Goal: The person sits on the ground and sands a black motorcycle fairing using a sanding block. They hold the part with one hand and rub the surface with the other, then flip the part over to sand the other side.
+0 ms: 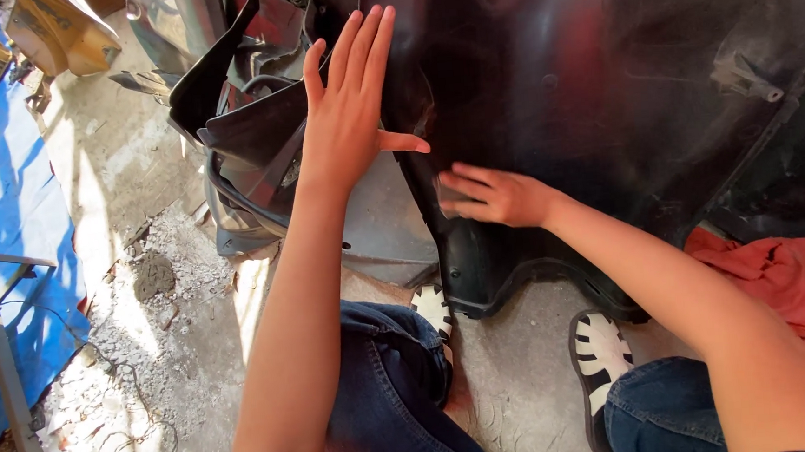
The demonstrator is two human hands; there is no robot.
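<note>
Probably a vehicle repair yard: black body panels (600, 102) stacked on cracked concrete floor (155, 297).

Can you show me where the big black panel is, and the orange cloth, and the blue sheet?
black panel (599, 84): head view, on its glossy middle surface.
orange cloth (787, 272): head view, on a fold near its middle.
blue sheet (5, 194): head view, on its flat sunlit part.

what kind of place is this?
Probably an informal outdoor vehicle body repair yard. The left hand lies flat on a large black plastic body panel while the right hand rubs it; more detached panels are piled on rough concrete ground, beside a blue tarp.
</note>
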